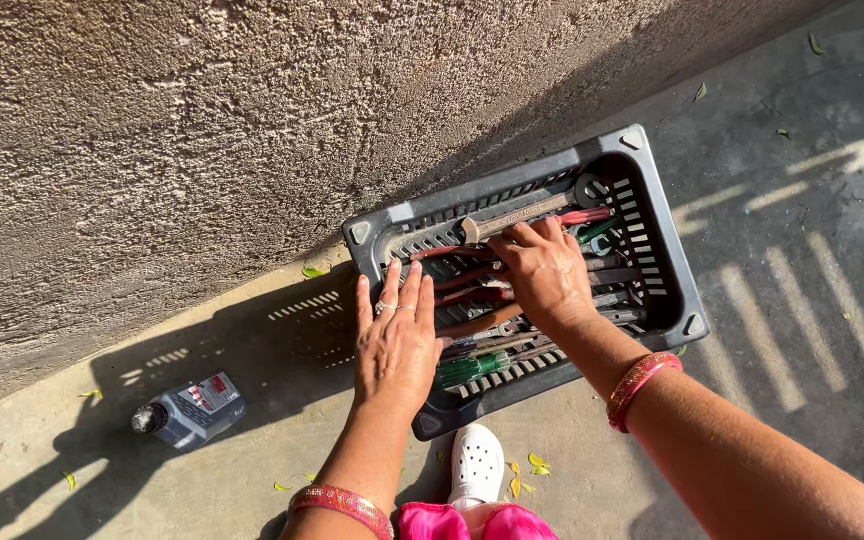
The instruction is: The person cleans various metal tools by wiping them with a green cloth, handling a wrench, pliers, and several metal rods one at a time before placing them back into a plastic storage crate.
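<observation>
Down on the concrete floor (802, 330), a dark slotted crate (664, 262) sits close against a rough plastered wall (152, 130), and everything else can be placed from it. Inside the crate lies a jumble of hand tools: a long grey wrench (512, 222) along the wall-side edge, red-handled pliers (584, 215) just beside it, and a green-handled screwdriver (470, 369) near the edge closest to the person. The left hand (395, 345) lies flat and open on the crate's near-left rim, fingers spread and extended, a ring on one finger, gripping nothing. The right hand (544, 272) reaches into the middle of the crate with its fingers curled down among the tools, fingertips at the wrench; whether it has closed on a tool cannot be told. A red bangle (640, 383) circles the right wrist, near the crate's near edge, and another circles the left forearm. Left of the crate, well apart, a small grey bottle (190, 408) lies on its side. Just below the crate's near corner shows a white clog (476, 466).
</observation>
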